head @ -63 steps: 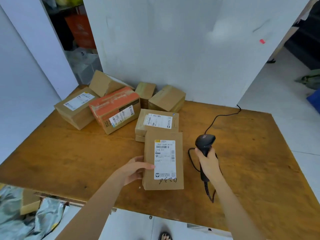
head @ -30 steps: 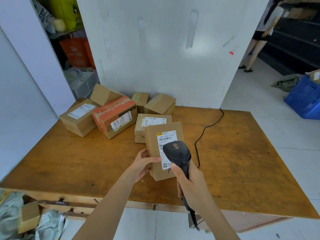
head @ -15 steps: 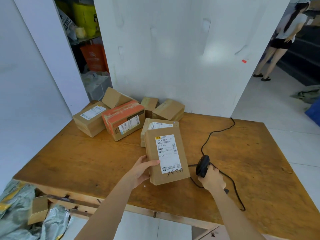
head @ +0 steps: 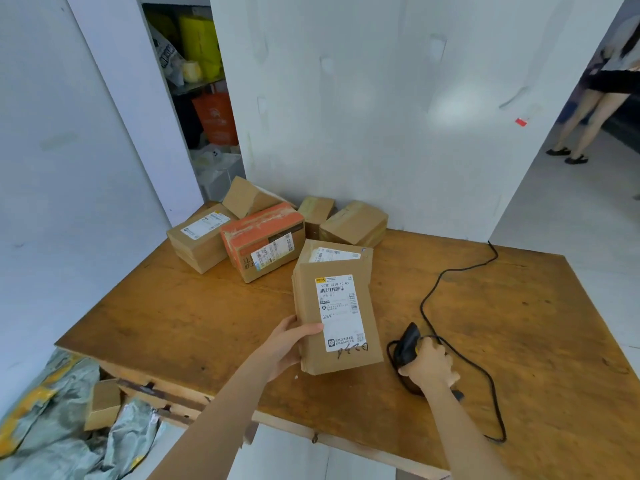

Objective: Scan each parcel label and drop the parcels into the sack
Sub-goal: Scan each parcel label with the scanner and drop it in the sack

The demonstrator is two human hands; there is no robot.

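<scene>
Gripping the parcel (head: 337,320) by its edge, the left hand (head: 287,344) has its thumb on top beside the label (head: 343,303), fingers hidden underneath. Right hand (head: 427,365) fingers wrap the scanner (head: 407,344), which lies on the table (head: 173,323) pointing off the label. Likely drop step: swing the parcel down-left of the fingers over the sack (head: 52,427) and release.

Left of the table (head: 519,306), the sack (head: 52,438) is cut off — over the table, my parcel (head: 337,323) covers most of another label (head: 332,254), my right hand (head: 429,365) the scanner (head: 408,344) handle.
</scene>
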